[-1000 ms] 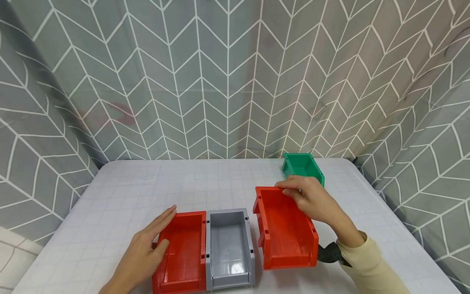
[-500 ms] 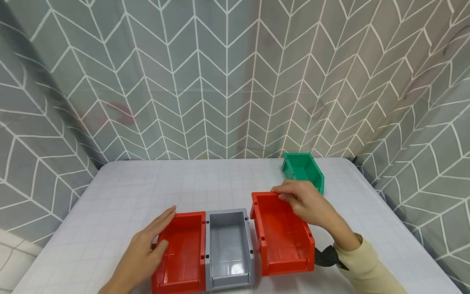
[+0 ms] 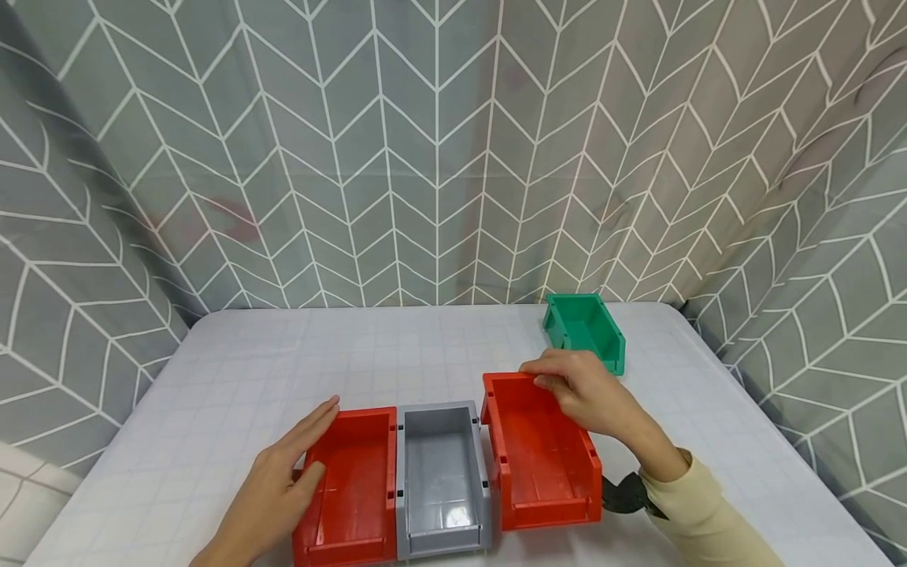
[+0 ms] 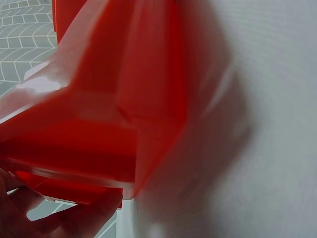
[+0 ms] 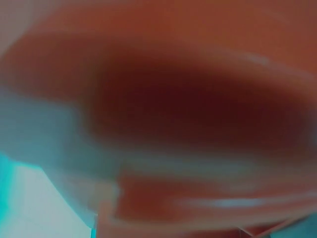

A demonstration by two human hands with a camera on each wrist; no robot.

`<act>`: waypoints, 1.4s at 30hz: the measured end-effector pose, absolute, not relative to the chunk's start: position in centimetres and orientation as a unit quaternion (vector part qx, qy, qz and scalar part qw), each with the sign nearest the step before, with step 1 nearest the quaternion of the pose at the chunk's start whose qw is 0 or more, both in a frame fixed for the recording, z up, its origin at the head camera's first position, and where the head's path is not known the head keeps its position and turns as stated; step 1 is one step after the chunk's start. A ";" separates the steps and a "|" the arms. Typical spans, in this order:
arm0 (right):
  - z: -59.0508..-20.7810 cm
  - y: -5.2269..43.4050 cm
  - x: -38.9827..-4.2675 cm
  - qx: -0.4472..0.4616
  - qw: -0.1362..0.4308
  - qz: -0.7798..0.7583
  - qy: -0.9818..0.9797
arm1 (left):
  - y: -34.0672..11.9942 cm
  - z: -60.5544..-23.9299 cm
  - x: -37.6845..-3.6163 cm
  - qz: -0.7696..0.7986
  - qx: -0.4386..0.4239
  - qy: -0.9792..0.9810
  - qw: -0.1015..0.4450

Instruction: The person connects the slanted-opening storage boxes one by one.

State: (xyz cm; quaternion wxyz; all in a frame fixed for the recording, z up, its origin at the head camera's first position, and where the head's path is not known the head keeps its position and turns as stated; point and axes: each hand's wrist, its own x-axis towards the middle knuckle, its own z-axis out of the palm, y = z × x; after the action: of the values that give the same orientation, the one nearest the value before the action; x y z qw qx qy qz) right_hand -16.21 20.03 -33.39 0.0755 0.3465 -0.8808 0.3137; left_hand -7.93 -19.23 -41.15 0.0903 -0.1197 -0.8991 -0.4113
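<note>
While the left hand (image 3: 283, 488) is lying flat against one red bin (image 3: 350, 488), the right hand (image 3: 584, 390) is gripping another red bin's (image 3: 538, 457) rim. A grey bin (image 3: 441, 480) is sitting between them, showing nothing inside, on the white table (image 3: 234, 378).

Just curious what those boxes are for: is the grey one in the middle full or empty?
Empty. The head view looks straight into the grey bin and shows only its bare, shiny floor.

This is looking like a small test booth set up for filming, not a home. A grey curtain (image 3: 439, 150) with white zigzag lines is hanging all around the desk (image 3: 234, 370) and closing it in on three sides. A white cloth with faint squares is covering the desk. Only plain plastic bins (image 3: 441, 472) are sitting on it, red, grey and green.
</note>
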 end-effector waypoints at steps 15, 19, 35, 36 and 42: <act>-34.2 19.8 -16.5 0.339 0.066 0.294 -0.891 | -19.2 -41.2 -8.0 -0.409 -0.119 -0.900 0.093; -34.4 19.7 -16.5 0.341 0.063 0.288 -0.892 | -19.2 -41.2 -8.0 -0.407 -0.123 -0.900 0.096; -33.5 19.4 -15.1 0.328 0.034 0.275 -0.903 | -19.3 -41.2 -7.9 -0.413 -0.120 -0.898 0.092; -33.3 19.2 -14.8 0.328 0.035 0.267 -0.906 | -19.3 -41.2 -7.9 -0.413 -0.119 -0.898 0.092; -32.2 18.5 -12.6 0.348 0.019 0.181 -0.920 | -19.3 -41.4 -7.8 -0.420 -0.121 -0.895 0.093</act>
State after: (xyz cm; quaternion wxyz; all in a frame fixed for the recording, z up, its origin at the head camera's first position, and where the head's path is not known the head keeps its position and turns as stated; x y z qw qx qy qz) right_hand -12.55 18.47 -32.21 0.0192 0.3481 -0.9195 0.1814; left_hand -7.79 -19.32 -41.37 0.0927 -0.1207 -0.8946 -0.4202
